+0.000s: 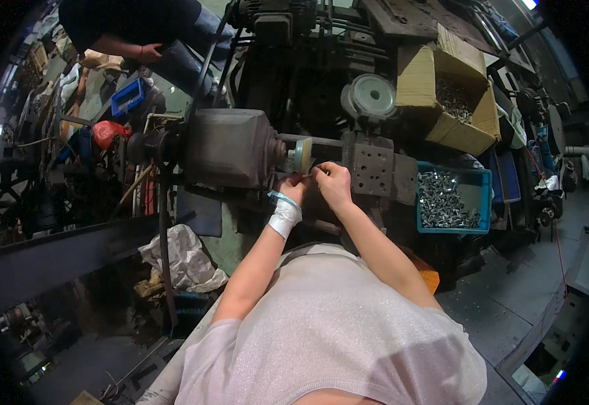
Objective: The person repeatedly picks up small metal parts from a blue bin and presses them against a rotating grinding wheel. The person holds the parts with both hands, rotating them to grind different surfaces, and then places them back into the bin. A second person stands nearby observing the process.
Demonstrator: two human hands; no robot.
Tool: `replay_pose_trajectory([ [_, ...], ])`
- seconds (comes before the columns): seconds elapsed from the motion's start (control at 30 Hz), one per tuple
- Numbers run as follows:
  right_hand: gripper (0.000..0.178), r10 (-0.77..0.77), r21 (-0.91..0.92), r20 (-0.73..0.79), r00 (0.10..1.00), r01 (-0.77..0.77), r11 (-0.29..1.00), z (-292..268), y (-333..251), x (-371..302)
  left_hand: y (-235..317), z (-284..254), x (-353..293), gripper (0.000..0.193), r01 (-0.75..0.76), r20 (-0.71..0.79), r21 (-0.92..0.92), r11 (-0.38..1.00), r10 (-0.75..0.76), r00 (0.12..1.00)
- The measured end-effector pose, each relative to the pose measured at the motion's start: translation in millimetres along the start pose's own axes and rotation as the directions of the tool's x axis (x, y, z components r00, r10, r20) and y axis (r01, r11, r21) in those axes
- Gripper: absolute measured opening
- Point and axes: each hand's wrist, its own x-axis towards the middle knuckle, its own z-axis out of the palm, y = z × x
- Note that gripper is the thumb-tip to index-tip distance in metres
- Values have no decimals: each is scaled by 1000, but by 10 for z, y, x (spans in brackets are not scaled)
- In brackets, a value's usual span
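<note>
Both my hands meet just below a pale round wheel (302, 155) on the spindle of a dark machine head (228, 148). My left hand (293, 188), with a white wrap and a light blue band at its wrist, has its fingers pinched together close to the wheel. Beside it my right hand (333, 183) is also closed in a pinch, its fingertips near those of the left. Whatever lies between the fingers is too small and hidden to name. A dark block with holes (371, 170) stands right of my right hand.
A blue-green crate (487, 202) of small metal parts stands at the right, below an open cardboard box (416, 77) with more metal pieces. A round glassy disc (371, 94) sits on the machine. Another person's hand (149, 52) shows at upper left, near a blue tray (127, 97).
</note>
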Motion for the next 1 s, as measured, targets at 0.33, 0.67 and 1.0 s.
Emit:
replay_pose_trajectory([
  [0.33,14,-26,14,-28,999,26,1000,31,7,28,98,70,-56,11,-62,-32,-58,996,60,998],
  [0.67,15,-2,87,-14,1000,3,996,27,-53,-29,176,45,-118,11,6,-30,-57,998,-7,1000],
  [1.0,17,-82,280,92,992,53,959,-195,-93,-280,182,-202,-274,22,452,387,-305,838,-324,863],
])
